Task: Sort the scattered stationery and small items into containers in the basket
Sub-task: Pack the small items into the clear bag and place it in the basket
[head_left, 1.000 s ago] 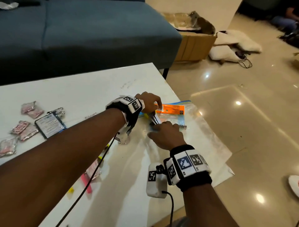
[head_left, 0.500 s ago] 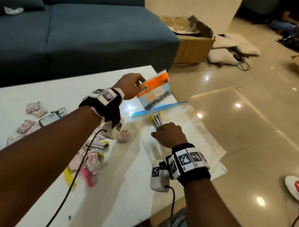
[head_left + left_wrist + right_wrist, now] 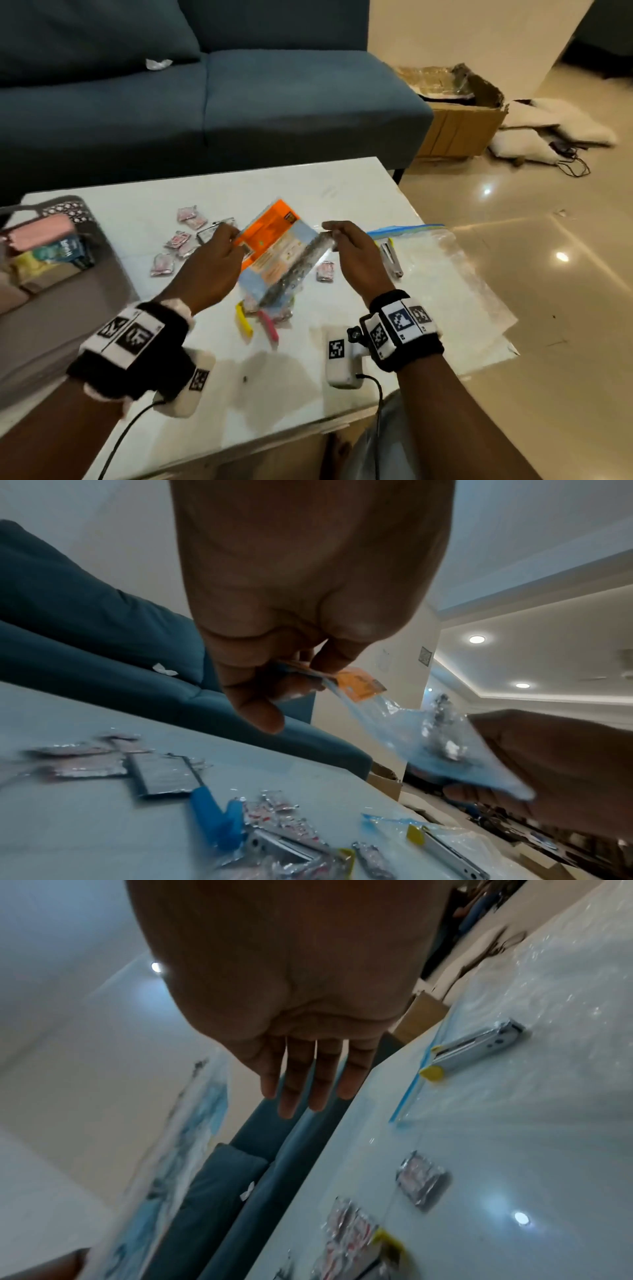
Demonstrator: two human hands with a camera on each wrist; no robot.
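Note:
My left hand (image 3: 219, 250) pinches the orange top of a clear blue packet (image 3: 277, 250) and holds it tilted above the white table (image 3: 308, 185). In the left wrist view the thumb and fingers (image 3: 274, 696) close on that packet (image 3: 411, 731). My right hand (image 3: 342, 240) is raised at the packet's silver far edge, and its fingers (image 3: 301, 1085) are straight. A grey basket (image 3: 73, 205) at the table's left end holds a pink pouch and small packs. Foil sachets (image 3: 178, 240) lie scattered under the packet.
A clear zip bag (image 3: 452, 274) lies flat at the table's right edge, with a silver stapler (image 3: 390, 257) at its mouth. Yellow (image 3: 244, 320) and pink (image 3: 269, 327) markers lie near me. A blue sofa (image 3: 239, 102) stands behind, a cardboard box (image 3: 459, 126) on the floor.
My left hand has carried the packet from above the zip bag back toward the table's middle. My right hand has left the zip bag and risen to the packet's edge.

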